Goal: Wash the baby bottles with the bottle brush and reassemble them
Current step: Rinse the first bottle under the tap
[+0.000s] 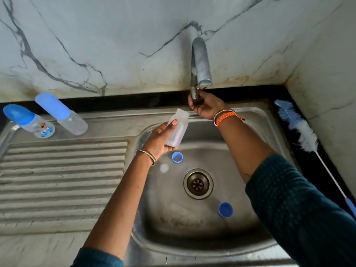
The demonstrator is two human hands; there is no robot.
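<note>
My left hand (159, 138) holds a clear, uncapped baby bottle (178, 130) over the sink basin, its open neck pointing toward the tap. My right hand (205, 106) is closed around the tap handle (196, 95) at the base of the steel tap (200, 60); no water shows at the spout. In the basin lie a blue screw ring (177, 157), a pale teat (164, 168) and a blue cap (225, 209). Two capped bottles lie on the drainboard's far edge: one with printed pictures (36, 125) and one plain (66, 115). The blue-and-white bottle brush (300, 128) rests on the right counter.
The steel sink (256, 120) has a round drain (198, 184) in its middle and a ribbed drainboard (61, 180) on the left. A marble wall rises right behind the tap, and another wall closes in on the right, beside the brush.
</note>
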